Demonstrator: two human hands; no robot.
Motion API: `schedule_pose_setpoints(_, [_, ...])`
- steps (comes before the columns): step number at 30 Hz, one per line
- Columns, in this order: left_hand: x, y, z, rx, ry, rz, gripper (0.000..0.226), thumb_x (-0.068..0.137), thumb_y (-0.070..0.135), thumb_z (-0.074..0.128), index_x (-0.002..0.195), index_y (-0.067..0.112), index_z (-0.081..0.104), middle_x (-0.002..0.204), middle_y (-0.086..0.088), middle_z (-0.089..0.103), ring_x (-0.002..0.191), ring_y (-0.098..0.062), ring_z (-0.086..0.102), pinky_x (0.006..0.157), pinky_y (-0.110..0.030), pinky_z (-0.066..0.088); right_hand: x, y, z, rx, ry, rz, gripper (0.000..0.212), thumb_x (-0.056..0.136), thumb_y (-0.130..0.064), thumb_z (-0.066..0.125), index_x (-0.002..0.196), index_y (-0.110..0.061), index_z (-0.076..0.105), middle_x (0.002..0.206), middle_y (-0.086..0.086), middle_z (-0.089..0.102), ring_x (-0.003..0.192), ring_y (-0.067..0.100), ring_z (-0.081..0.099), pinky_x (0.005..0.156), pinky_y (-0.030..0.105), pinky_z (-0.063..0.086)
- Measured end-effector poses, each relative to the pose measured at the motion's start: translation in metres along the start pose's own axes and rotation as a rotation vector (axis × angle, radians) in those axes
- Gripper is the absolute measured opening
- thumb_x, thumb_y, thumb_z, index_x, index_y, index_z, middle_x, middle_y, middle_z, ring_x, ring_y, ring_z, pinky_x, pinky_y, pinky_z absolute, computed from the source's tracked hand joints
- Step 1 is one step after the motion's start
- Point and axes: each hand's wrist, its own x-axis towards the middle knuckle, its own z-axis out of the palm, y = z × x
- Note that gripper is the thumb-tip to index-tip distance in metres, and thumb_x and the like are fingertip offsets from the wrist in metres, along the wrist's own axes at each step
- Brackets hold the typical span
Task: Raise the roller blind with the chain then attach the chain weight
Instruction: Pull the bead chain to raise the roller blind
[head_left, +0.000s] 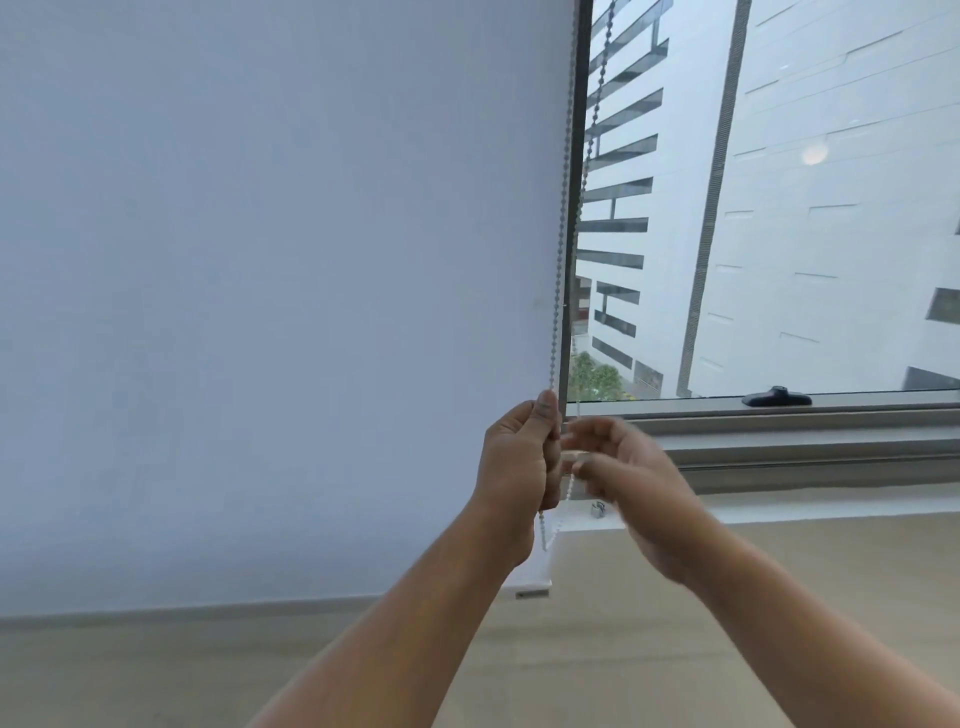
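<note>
A bead chain (563, 223) hangs in two strands along the left edge of the window frame (579, 156). My left hand (519, 457) is closed around the left strand, thumb on top. My right hand (618, 467), blurred by motion, pinches the right strand just beside it. Below both hands the chain ends in a short white loop (549, 535). A white rectangular piece (535, 579), likely the chain weight, sits under the loop, partly hidden by my left forearm. The blind fabric is out of view, and the glass is uncovered.
A pale wall (260, 286) fills the left, with a skirting board (182, 613) at its foot. A black window handle (776, 397) lies on the lower frame. A small metal clip (597, 509) sits on the white sill (831, 506). Beige flooring lies below.
</note>
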Motion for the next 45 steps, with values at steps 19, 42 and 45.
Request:
schedule_pose_setpoints(19, [0.02,0.13,0.032,0.281,0.041,0.364,0.041,0.104,0.035,0.034,0.102,0.009,0.066,0.089,-0.004,0.072,0.076,-0.014,0.069,0.064,-0.027,0.052,0.029,-0.093,0.06,0.645,-0.124,-0.209,0.031,0.1,-0.025,0.044,0.071,-0.02,0.056,0.047,-0.007,0.028,0.041,0.006,0.016,0.039,0.021,0.016])
schedule_pose_setpoints(42, [-0.006,-0.022,-0.005,0.248,0.095,-0.015,0.053,0.096,0.055,0.046,0.059,0.021,0.03,0.05,0.001,0.021,0.041,-0.011,0.015,0.04,-0.024,0.016,-0.044,0.08,0.059,0.563,-0.095,0.21,0.04,0.065,-0.043,0.08,0.071,-0.011,0.057,0.04,-0.003,0.028,0.029,0.005,0.019,0.035,0.012,0.018])
schedule_pose_setpoints(45, [-0.006,-0.017,-0.005,0.29,0.118,0.003,0.052,0.097,0.052,0.045,0.059,0.021,0.03,0.051,0.001,0.022,0.042,-0.012,0.015,0.043,-0.026,0.016,-0.043,0.073,0.052,0.356,-0.138,0.163,0.025,0.084,-0.03,0.056,0.073,-0.008,0.055,0.043,-0.003,0.04,0.033,0.008,0.029,0.036,0.019,0.023])
